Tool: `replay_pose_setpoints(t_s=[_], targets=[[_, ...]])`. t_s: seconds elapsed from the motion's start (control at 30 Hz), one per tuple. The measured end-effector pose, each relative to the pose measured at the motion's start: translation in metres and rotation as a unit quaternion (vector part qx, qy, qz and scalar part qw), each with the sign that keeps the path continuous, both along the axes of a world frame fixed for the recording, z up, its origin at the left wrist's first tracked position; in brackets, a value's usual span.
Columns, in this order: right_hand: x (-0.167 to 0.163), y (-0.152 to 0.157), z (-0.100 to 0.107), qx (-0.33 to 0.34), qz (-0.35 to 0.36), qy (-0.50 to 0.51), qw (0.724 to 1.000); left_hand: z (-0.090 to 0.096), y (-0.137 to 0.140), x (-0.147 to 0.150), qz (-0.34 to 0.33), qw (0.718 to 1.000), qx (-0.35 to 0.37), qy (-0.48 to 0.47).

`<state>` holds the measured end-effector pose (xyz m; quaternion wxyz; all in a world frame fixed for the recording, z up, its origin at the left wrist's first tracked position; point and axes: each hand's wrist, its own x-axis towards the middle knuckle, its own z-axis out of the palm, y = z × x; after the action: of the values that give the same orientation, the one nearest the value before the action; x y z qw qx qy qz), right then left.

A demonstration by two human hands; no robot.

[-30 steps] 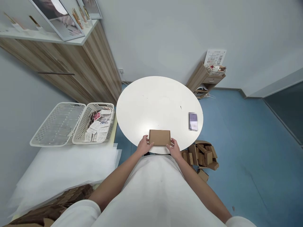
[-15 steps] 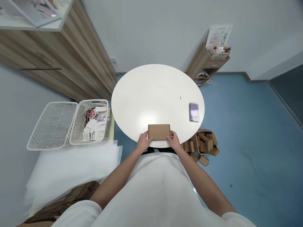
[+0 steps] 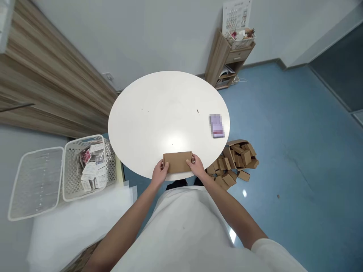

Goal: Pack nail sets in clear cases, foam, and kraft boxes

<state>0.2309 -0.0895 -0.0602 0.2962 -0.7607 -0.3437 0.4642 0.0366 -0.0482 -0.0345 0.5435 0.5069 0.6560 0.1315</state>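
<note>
A small closed brown cardboard box (image 3: 178, 162) is at the near edge of the white oval table (image 3: 159, 98). My left hand (image 3: 160, 172) grips its left end, thumb on top and fingers at the side. At the right end, my right hand (image 3: 196, 165) holds it the same way. The fingertips under the box are hidden. Whether the box rests on the tabletop or is slightly raised, I cannot tell.
A blurred-out purple item (image 3: 217, 125) lies at the table's right side. Several small cardboard boxes (image 3: 241, 155) fill and surround a carton on the floor at right. To the left, a white basket (image 3: 68, 189) holds packets and cards beside white sheets (image 3: 85, 223).
The camera view has turned and shifted right, so the table and basket appear further left. Both hands keep their hold on the cardboard box, which sits slightly tilted in view.
</note>
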Motion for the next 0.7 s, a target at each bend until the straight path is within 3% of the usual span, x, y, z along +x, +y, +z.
replay_pose_setpoints(t_s=[0.13,0.27,0.5,0.7], targets=[[0.019,-0.018,0.007,0.033,-0.039,0.019,0.999,0.016,-0.005,0.023,-0.005,1.0,0.027,0.014],[0.059,-0.044,0.018,0.07,-0.102,0.021,0.992,0.031,-0.006,0.071,-0.08,0.995,0.055,0.016],[0.157,-0.121,0.021,0.101,-0.252,-0.05,0.961,0.044,-0.023,0.204,-0.267,0.962,0.037,-0.04],[0.234,-0.192,0.015,0.066,-0.37,-0.087,0.923,0.022,-0.058,0.329,-0.428,0.898,0.019,-0.1]])
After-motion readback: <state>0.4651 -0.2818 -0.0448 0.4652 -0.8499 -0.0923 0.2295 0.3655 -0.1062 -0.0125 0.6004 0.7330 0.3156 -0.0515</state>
